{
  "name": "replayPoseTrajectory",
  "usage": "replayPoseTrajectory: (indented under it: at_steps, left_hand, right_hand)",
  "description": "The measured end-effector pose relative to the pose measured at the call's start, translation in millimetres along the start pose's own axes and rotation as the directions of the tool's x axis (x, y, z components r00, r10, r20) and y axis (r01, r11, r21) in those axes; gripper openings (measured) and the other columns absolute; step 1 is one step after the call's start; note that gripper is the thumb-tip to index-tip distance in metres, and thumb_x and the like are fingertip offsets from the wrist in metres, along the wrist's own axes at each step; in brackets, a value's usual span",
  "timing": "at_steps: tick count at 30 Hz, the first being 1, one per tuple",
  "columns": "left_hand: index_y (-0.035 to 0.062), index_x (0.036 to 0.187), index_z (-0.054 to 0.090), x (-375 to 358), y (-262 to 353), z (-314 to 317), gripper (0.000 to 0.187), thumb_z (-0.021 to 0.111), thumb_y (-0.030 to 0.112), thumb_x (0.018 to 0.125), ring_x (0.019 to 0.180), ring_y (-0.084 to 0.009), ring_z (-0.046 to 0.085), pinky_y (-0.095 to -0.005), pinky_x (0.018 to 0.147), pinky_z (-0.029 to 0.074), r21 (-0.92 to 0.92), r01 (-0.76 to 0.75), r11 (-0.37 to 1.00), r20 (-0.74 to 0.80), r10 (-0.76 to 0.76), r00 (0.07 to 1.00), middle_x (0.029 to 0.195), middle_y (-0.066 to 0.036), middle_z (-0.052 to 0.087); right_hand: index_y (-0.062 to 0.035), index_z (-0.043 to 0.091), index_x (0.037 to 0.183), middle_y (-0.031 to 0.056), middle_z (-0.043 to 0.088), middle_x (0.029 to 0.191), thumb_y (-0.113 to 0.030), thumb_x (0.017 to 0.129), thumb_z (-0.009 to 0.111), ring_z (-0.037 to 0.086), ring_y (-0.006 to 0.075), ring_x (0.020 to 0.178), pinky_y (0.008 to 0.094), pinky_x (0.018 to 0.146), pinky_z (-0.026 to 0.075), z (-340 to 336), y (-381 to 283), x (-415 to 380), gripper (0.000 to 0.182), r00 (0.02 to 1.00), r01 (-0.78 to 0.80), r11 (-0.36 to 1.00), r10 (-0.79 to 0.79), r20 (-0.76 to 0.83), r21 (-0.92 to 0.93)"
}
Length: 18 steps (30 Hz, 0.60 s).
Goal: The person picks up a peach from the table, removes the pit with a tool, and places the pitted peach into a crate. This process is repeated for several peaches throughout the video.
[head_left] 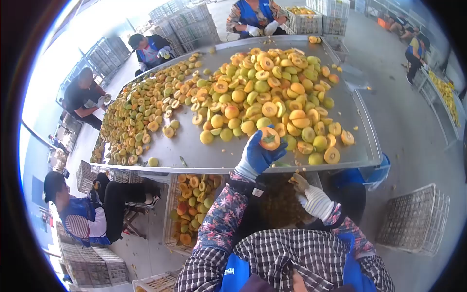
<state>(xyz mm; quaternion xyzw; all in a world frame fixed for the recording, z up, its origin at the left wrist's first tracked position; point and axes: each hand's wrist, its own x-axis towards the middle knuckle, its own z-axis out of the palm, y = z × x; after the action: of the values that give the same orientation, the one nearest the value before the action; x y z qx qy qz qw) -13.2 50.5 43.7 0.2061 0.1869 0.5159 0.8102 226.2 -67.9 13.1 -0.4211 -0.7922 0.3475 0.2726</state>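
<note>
My left hand (258,155), in a blue rubber-coated glove, is raised over the near edge of the metal table and grips a peach half (270,139), cut face up. Lower and to the right is my right hand (314,198), in a white knit glove with stained fingertips. Its fingers are curled together over a container below the table edge; what they hold, if anything, I cannot make out. A large heap of whole and halved peaches (262,92) lies just beyond my left hand.
The metal table (189,148) has a raised rim. Below it stands a crate of peach halves (170,214). An openwork plastic crate (416,219) is on the floor at right. Several co-workers sit or stand around, one person (85,209) seated at left.
</note>
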Motion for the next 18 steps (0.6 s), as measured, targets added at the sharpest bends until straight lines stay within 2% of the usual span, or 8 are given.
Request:
replayPoseTrajectory:
  at_steps: [5,7,9,11,13,16,17,18]
  left_hand:
    - [0.0107,0.142,0.043,-49,-19,-14,0.063,0.058,0.046,0.092,0.114,-0.0392,0.059,-0.0497,0.095,0.052,-0.172,0.055,0.984,0.055,-0.046,0.997,0.127,-0.018,0.058]
    - [0.0118,0.142,0.043,-61,-27,-16,0.062,0.052,0.051,0.095,0.111,-0.0368,0.06,-0.0474,0.091,0.053,-0.181,0.06,0.982,0.01,-0.059,0.998,0.13,-0.014,0.057]
    - [0.0117,0.141,0.044,-73,-38,-24,0.063,0.049,0.055,0.096,0.107,-0.0347,0.062,-0.0466,0.088,0.054,-0.1,-0.017,0.995,-0.115,0.005,0.993,0.127,-0.013,0.059]
    - [0.0104,0.139,0.045,-87,-42,-24,0.061,0.048,0.054,0.096,0.104,-0.0322,0.064,-0.0447,0.086,0.055,-0.066,-0.012,0.998,-0.149,0.002,0.989,0.124,-0.013,0.06]
    - [0.0089,0.139,0.046,-95,-46,-31,0.06,0.048,0.053,0.097,0.101,-0.0312,0.065,-0.0428,0.085,0.055,0.004,0.091,0.996,-0.126,-0.09,0.988,0.121,-0.012,0.062]
    - [0.0054,0.139,0.045,-99,-64,-30,0.056,0.046,0.046,0.1,0.108,-0.0278,0.062,-0.0431,0.088,0.055,0.156,0.053,0.986,-0.191,-0.023,0.981,0.128,-0.013,0.058]
    - [0.0045,0.139,0.045,-100,-68,-30,0.054,0.044,0.044,0.101,0.111,-0.0263,0.061,-0.0434,0.089,0.055,0.222,0.032,0.974,-0.22,0.018,0.975,0.13,-0.013,0.057]
    - [0.0022,0.138,0.046,-102,-70,-33,0.053,0.042,0.041,0.103,0.116,-0.0237,0.058,-0.0427,0.092,0.053,0.192,0.078,0.978,-0.162,-0.047,0.986,0.133,-0.012,0.055]
  right_hand:
    - [-0.01,0.029,0.148,0.0228,0.06,0.125,-0.006,0.092,0.053,0.058,0.04,0.113,0.0427,0.097,0.047,7,-17,3,0.062,0.996,-0.007,0.999,0.004,0.084,0.04]
    - [-0.0078,0.029,0.147,0.0236,0.058,0.127,-0.007,0.091,0.056,0.059,0.0396,0.112,0.043,0.095,0.048,20,-11,8,0.062,0.993,0.115,0.981,-0.11,-0.037,0.154]
    - [-0.006,0.026,0.147,0.0253,0.059,0.123,-0.01,0.091,0.059,0.061,0.0419,0.107,0.0452,0.089,0.049,16,-20,5,0.065,0.992,-0.122,0.984,0.125,-0.016,0.13]
    - [-0.0054,0.024,0.147,0.0262,0.06,0.12,-0.012,0.092,0.06,0.061,0.0432,0.104,0.0458,0.087,0.049,28,-3,3,0.066,0.991,-0.112,0.982,0.122,-0.056,0.149]
    - [-0.0048,0.023,0.147,0.0271,0.06,0.116,-0.014,0.092,0.06,0.062,0.0445,0.1,0.0464,0.085,0.049,33,4,4,0.067,0.988,-0.099,0.98,0.117,-0.099,0.173]
    - [-0.005,0.02,0.148,0.0275,0.06,0.113,-0.015,0.093,0.06,0.062,0.0449,0.098,0.0453,0.085,0.049,32,2,4,0.07,0.99,-0.03,0.98,0.056,-0.128,0.196]
    - [-0.005,0.018,0.149,0.0283,0.06,0.112,-0.016,0.093,0.06,0.063,0.045,0.096,0.0454,0.083,0.049,30,-1,3,0.071,0.989,-0.098,0.95,0.126,-0.077,0.297]
    - [-0.005,0.017,0.15,0.0291,0.06,0.112,-0.016,0.093,0.061,0.063,0.045,0.095,0.0456,0.082,0.049,29,-4,4,0.073,0.982,-0.167,0.905,0.19,-0.02,0.391]
